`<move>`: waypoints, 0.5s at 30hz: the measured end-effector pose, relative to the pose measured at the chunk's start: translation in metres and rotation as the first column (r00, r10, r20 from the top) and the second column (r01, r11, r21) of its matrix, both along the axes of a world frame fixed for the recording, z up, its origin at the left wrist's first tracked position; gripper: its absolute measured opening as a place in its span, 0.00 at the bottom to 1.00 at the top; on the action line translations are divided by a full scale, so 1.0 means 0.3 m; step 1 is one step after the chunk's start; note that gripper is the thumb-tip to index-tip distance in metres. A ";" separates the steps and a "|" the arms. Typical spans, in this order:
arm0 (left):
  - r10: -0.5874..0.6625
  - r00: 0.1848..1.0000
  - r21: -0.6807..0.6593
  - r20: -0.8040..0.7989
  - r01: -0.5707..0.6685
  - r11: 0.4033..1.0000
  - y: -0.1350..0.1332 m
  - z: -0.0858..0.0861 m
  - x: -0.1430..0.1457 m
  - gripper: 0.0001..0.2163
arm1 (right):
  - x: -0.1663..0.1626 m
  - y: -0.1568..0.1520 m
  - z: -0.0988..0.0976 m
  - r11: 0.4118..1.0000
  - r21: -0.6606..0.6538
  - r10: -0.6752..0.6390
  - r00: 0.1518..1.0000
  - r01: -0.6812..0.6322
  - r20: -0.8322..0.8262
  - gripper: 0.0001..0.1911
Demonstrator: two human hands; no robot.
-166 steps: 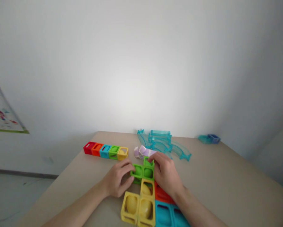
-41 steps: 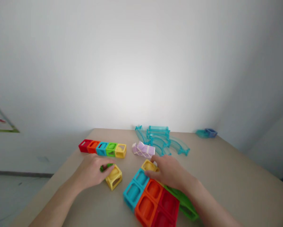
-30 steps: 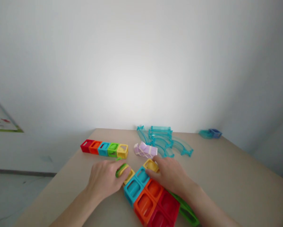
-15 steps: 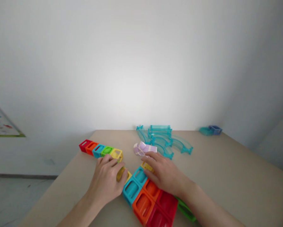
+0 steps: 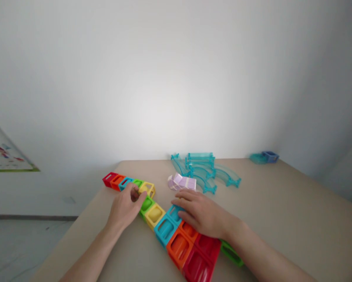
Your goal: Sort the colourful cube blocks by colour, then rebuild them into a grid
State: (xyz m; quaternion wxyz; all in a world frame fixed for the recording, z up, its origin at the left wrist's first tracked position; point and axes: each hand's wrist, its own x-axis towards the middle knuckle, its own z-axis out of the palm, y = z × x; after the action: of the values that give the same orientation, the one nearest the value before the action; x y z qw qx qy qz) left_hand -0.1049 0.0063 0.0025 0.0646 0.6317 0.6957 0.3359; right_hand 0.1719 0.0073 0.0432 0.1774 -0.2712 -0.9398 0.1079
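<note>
My left hand [image 5: 124,207] has its thumb and fingertips closed about the near end of a row of hollow plastic blocks, at a yellow block [image 5: 147,188]. Under its thumb begins a second row, with a green block [image 5: 147,203], another yellow block [image 5: 155,214] and a blue block [image 5: 165,230]. My right hand [image 5: 201,213] lies over the far side of this double row, its fingers bent over a blue block [image 5: 175,212] and an orange block [image 5: 189,230]. Nearer me are a larger orange block [image 5: 179,247] and red blocks [image 5: 197,267].
Behind the hands lie a lilac piece [image 5: 182,182] and several clear teal track pieces [image 5: 203,172]. A blue box [image 5: 270,156] stands in the far right corner beside a teal piece [image 5: 258,158]. A green block [image 5: 231,252] sits under my right forearm.
My left hand has moved forward and left, off the front row's yellow block to the far row's end, uncovering the green and yellow blocks. My right hand stays on the blocks, its fingers slightly shifted.
</note>
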 end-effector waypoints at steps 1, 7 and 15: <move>-0.007 0.999 -0.003 0.043 0.007 1.000 0.003 -0.006 0.012 0.13 | 0.000 0.000 -0.002 1.000 0.001 -0.011 1.000 0.011 0.001 0.18; -0.121 0.980 0.034 0.155 0.117 0.993 0.007 -0.031 0.062 0.15 | 0.002 0.005 -0.013 0.998 0.008 -0.059 0.998 0.059 0.017 0.18; -0.209 0.950 0.021 0.230 0.210 0.977 0.005 -0.039 0.049 0.18 | 0.008 0.008 -0.019 0.998 -0.003 -0.055 0.998 0.055 -0.008 0.18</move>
State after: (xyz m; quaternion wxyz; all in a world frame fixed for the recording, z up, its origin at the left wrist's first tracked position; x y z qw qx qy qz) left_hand -0.0902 0.0077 -0.0091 0.1816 0.6584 0.6131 0.3969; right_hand 0.1742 0.0096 0.0375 0.1836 -0.2970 -0.9311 0.1051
